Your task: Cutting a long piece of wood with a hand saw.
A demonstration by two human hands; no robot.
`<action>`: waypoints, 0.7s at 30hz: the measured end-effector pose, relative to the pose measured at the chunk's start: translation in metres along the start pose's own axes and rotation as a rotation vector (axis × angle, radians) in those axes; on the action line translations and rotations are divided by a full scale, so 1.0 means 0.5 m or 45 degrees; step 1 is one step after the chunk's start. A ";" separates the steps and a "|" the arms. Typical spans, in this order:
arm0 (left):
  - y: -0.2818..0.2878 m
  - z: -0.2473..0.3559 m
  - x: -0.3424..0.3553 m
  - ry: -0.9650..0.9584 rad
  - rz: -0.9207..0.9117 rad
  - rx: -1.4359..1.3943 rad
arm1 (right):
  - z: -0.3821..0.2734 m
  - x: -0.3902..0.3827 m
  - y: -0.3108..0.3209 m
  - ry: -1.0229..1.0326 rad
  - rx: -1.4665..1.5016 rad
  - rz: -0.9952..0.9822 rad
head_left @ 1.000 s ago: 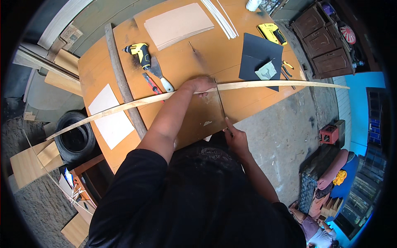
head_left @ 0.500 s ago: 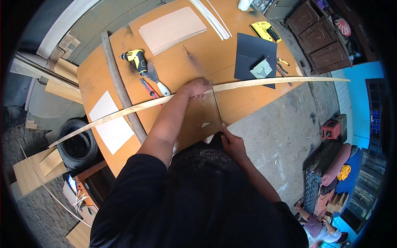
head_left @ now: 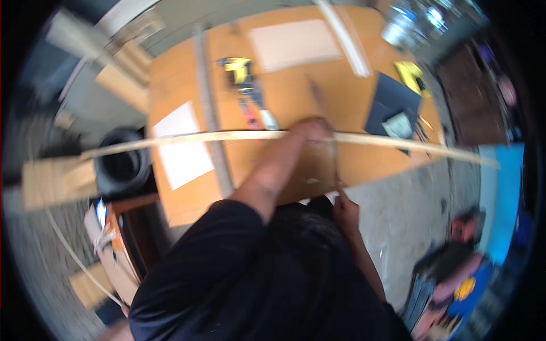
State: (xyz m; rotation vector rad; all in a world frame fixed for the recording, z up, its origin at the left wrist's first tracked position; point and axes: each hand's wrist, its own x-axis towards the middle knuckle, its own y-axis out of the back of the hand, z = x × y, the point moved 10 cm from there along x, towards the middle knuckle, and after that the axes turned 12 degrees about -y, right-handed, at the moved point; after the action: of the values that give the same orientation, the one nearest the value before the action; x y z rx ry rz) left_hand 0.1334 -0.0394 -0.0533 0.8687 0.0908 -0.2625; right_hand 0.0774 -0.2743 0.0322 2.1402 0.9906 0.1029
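A long, pale wooden strip point(head_left: 216, 136) lies crosswise over the orange-brown table point(head_left: 273, 94), both ends reaching past its edges. My left hand point(head_left: 313, 129) is closed around the strip near its middle, with the forearm crossing from the lower left. Right beside that hand, a thin hand saw point(head_left: 335, 162), seen nearly edge-on, crosses the strip. Low at the near table edge, my right hand point(head_left: 346, 213) is closed around the saw's near end; its handle is mostly hidden. Motion blur smears the picture, so any cut is too unclear to make out.
On the table lie a yellow drill point(head_left: 239, 71), a scraper point(head_left: 268, 119), a red cutter point(head_left: 248, 113), a grey pole point(head_left: 207, 102), white board point(head_left: 185, 150), brown sheets point(head_left: 294, 44), black sheet point(head_left: 392, 105), pliers point(head_left: 424, 125) and a yellow tool point(head_left: 410, 77). A tire point(head_left: 122, 162) stands left.
The whole view has swung, so the table and tools sit further right and lower. Both hands keep their holds on the strip and saw. A person at lower right has left the view.
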 end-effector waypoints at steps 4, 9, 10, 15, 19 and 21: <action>-0.059 -0.088 0.015 0.039 0.039 0.184 | -0.008 0.017 -0.042 -0.261 -0.149 -0.254; 0.046 0.009 -0.053 0.629 0.205 -0.277 | 0.097 -0.006 -0.017 -0.168 -0.229 -0.063; 0.054 -0.015 -0.083 0.689 0.319 -0.223 | 0.062 0.007 -0.034 -0.059 -0.248 -0.136; 0.046 -0.006 -0.099 0.679 0.387 -0.169 | 0.006 0.079 -0.031 -0.002 -0.193 -0.211; 0.044 0.003 -0.089 0.663 0.324 -0.197 | -0.026 0.109 -0.022 0.076 -0.217 -0.217; 0.044 0.009 -0.081 0.643 0.270 -0.166 | -0.027 0.105 -0.018 0.082 -0.216 -0.211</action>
State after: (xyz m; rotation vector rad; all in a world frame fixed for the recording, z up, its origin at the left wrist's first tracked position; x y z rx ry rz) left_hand 0.1002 -0.0216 -0.0267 0.7911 0.4778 0.1649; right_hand 0.1033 -0.2268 0.0240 1.9042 1.1507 0.1697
